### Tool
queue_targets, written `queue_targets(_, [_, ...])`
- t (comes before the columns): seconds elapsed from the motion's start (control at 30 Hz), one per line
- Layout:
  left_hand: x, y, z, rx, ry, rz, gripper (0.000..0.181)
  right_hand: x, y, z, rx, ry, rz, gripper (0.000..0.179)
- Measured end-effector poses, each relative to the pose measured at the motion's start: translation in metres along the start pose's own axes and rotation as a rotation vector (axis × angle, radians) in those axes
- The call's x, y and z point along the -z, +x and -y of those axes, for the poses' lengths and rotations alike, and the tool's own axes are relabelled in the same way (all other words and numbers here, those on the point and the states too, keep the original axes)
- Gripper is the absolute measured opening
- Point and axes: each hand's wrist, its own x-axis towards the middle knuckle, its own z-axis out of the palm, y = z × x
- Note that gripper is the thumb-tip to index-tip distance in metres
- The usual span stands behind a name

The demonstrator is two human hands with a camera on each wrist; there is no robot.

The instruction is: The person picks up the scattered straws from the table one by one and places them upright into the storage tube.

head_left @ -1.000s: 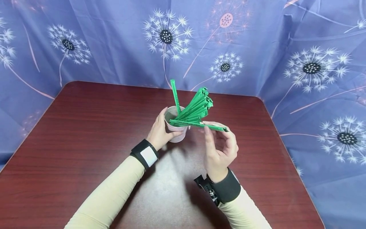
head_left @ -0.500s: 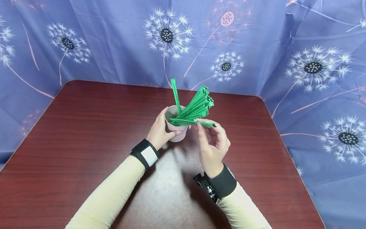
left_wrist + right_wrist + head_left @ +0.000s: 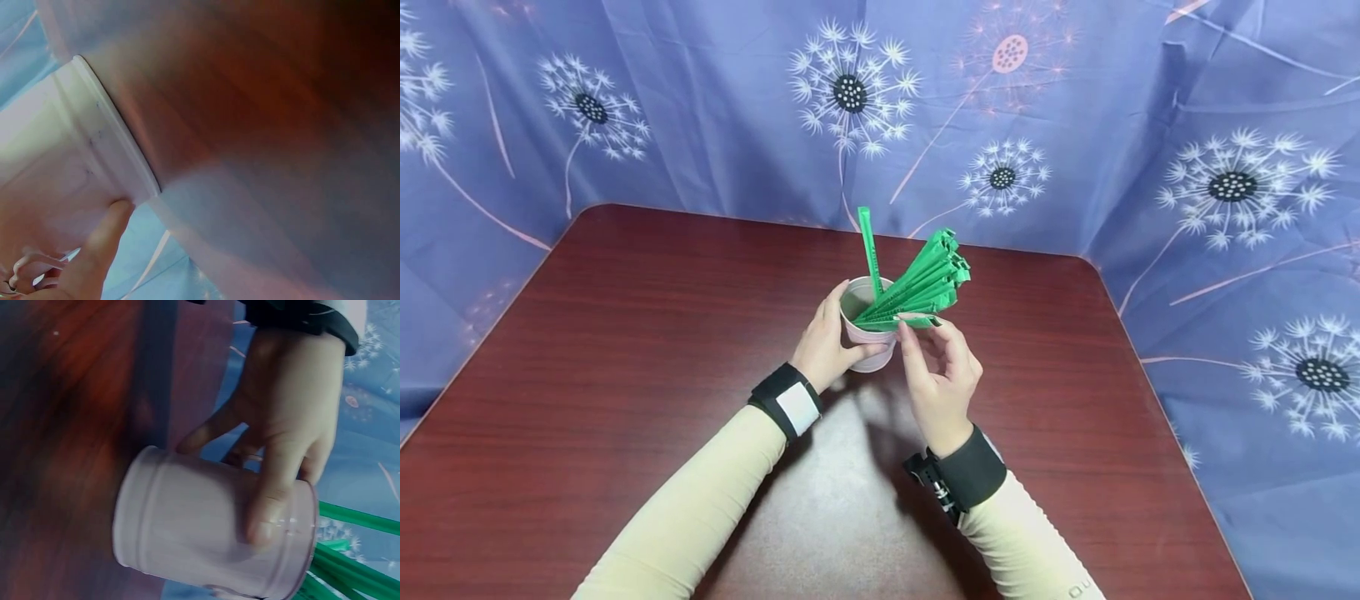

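Observation:
A small pale pink pail (image 3: 868,360) stands on the table, gripped at its left side by my left hand (image 3: 822,346), thumb across the front. Several slim green wrapped straws (image 3: 925,282) lean right out of it in a bunch, and a single straw (image 3: 870,250) stands nearly upright at the back. Over the right rim, my right hand (image 3: 946,375) pinches another wrapped straw (image 3: 922,322) lying low, its far end inside the pail. The right wrist view shows the left hand (image 3: 287,412) around the pail (image 3: 200,515). The left wrist view has the pail's lower wall (image 3: 44,131).
The dark red wooden table (image 3: 647,333) has rounded back corners. A blue curtain (image 3: 715,108) with dandelion prints hangs behind it and along the sides. Black bands (image 3: 966,467) sit on both wrists.
The right hand has moved left toward the pail, pushing the pinched straw further in, so less of it sticks out. The left hand keeps its hold on the pail.

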Motion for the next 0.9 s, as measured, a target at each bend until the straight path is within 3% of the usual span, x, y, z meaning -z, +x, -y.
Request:
queue_targets(0.17, [0.000, 0.000, -0.001, -0.005, 0.005, -0.001, 0.107, -0.001, -0.005, -0.008, 0.003, -0.101, 0.011, 0.017])
queue_targets(0.63, [0.002, -0.002, -0.001, -0.001, 0.011, 0.008, 0.107, -0.005, -0.017, -0.024, -0.087, -0.161, 0.083, 0.015])
queue_targets(0.9, [0.000, -0.002, -0.001, -0.018, 0.015, 0.005, 0.106, -0.004, -0.020, -0.030, -0.135, -0.171, 0.081, 0.015])
